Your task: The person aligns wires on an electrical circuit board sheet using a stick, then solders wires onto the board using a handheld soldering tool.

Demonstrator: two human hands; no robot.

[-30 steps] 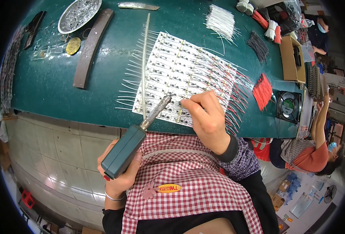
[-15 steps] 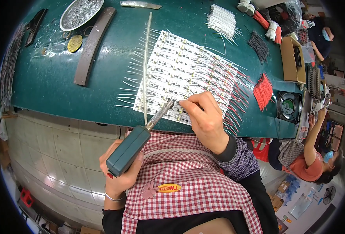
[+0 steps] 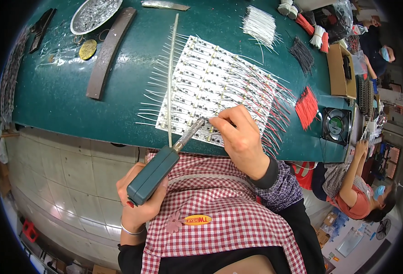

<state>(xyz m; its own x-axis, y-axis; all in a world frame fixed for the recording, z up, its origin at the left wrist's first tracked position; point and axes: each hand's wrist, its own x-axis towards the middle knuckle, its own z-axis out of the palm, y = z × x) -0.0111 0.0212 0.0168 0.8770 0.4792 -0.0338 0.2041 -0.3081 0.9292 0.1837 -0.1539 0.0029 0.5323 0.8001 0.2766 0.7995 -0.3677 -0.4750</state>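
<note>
My left hand (image 3: pixel 143 214) is wrapped round the dark green, box-shaped handle of a soldering iron (image 3: pixel 153 176). Its metal barrel slants up to the right over a white panel of small circuit boards (image 3: pixel 193 98). Beside the iron's tip, my right hand (image 3: pixel 243 142) has thumb and forefinger pinched together just above the panel; what they hold is too small to make out. White wires stick out along the panel's left edge, under a long thin pale strip (image 3: pixel 170 82). Red and white wires (image 3: pixel 274 102) fan out on the right side.
Bundles of white wires (image 3: pixel 260 26), black wires (image 3: pixel 301 55) and red wires (image 3: pixel 306 108) lie on the green table (image 3: pixel 133 109). A small fan (image 3: pixel 336 125) and a cardboard box (image 3: pixel 341 68) stand at right. A metal dish (image 3: pixel 94 17) and curved brown bar (image 3: pixel 111 55) lie left. Two people are at right.
The soldering iron has shifted slightly right and up, its tip closer to my right fingertips. My right hand barely moved. The person in orange at right has moved their arms and head.
</note>
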